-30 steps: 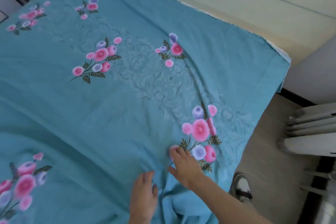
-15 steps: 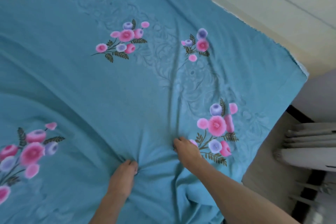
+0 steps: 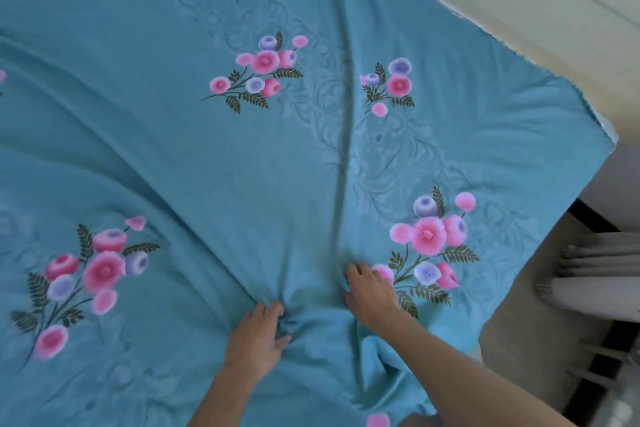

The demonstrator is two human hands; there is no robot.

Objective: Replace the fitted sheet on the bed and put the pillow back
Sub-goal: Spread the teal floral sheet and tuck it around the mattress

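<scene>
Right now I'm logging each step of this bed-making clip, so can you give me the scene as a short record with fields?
surface: teal floral sheet spread over the bed
sheet state: creased, folds fanning out from the near edge
left hand: left hand grips a bunch of sheet, fingers curled into the cloth
right hand: right hand lies on the sheet beside a pink flower print, fingers bent; grip unclear
far right corner: white mattress shows just past the sheet's edge
pillow: not in view
</scene>
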